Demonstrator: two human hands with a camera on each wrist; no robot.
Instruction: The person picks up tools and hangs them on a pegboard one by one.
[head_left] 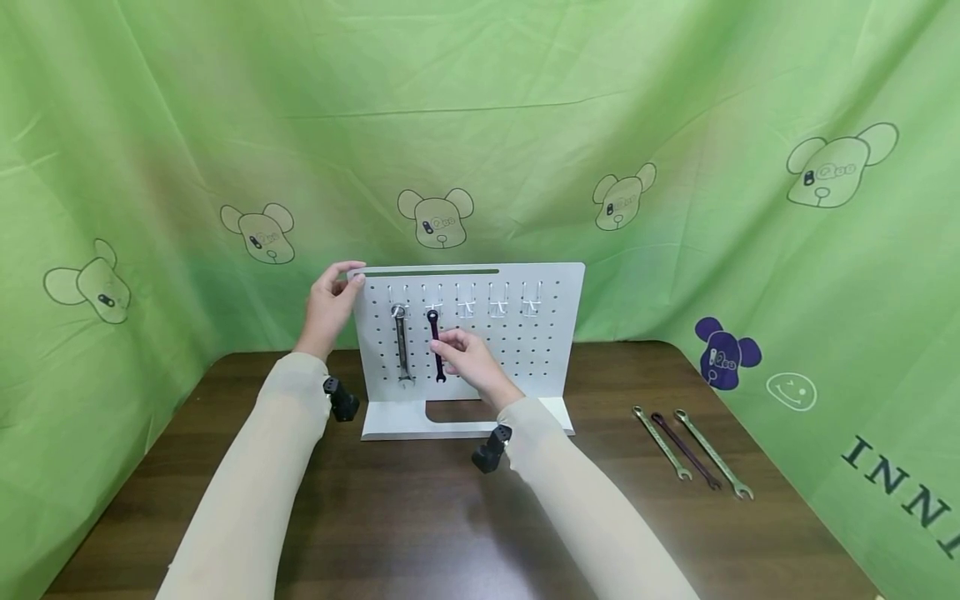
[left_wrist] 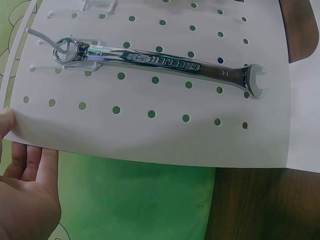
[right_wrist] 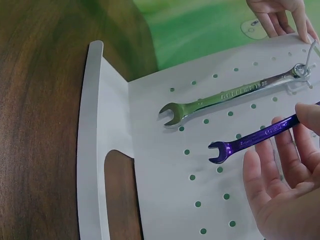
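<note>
My left hand [head_left: 330, 304] grips the upper left corner of a white pegboard [head_left: 517, 358], thumb in front and fingers behind. In my right hand [head_left: 468, 360] a purple combination wrench [right_wrist: 260, 136] is pinched between thumb and fingers. Its ring end points up by the second hook from the left; whether the ring is over that hook I cannot tell. On the leftmost hook hangs a silver combination wrench [left_wrist: 160, 60] by its ring end, open end down. Three bare hooks [head_left: 498, 302] line the board to the right.
To the right on the brown table [head_left: 570, 517] lie a short silver wrench [head_left: 662, 443], a purple wrench [head_left: 686, 452] and a longer silver wrench [head_left: 714, 454], side by side. A green curtain [head_left: 525, 150] with bear drawings hangs behind and beside the table.
</note>
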